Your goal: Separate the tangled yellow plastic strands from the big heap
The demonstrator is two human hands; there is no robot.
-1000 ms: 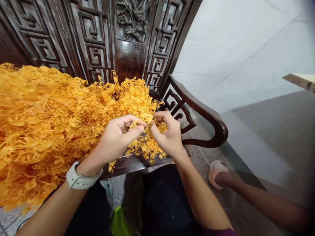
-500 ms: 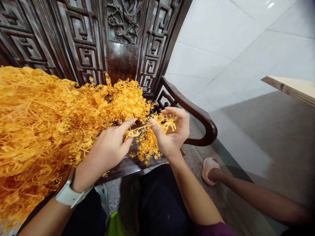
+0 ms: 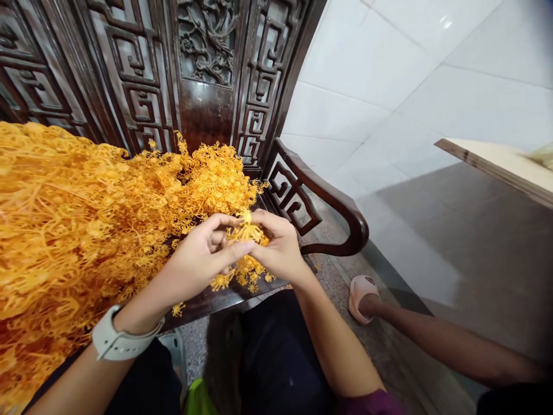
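While the left hand (image 3: pixel 201 256) and the right hand (image 3: pixel 279 251) meet fingertip to fingertip, both closed on one small orange plastic sprig (image 3: pixel 245 231), that sprig sits just above the front edge of a dark carved wooden seat (image 3: pixel 228 297). Its branches look thin and tangled — pulled unevenly, I judge a tip could snap off or a piece could spring out of the fingers. Loose bits (image 3: pixel 242 278) lie right under the hands, and one stray bit (image 3: pixel 177 309) rests at the very lip of the seat; a brush of the left wrist, with its white watch (image 3: pixel 114 341), might knock it to the floor. The big orange heap (image 3: pixel 82 230) lies loose on the seat beside the left forearm — no bin, bag or tray that I can see holds any of it. Another person's slippered foot (image 3: pixel 363 294) rests on the floor to the right.
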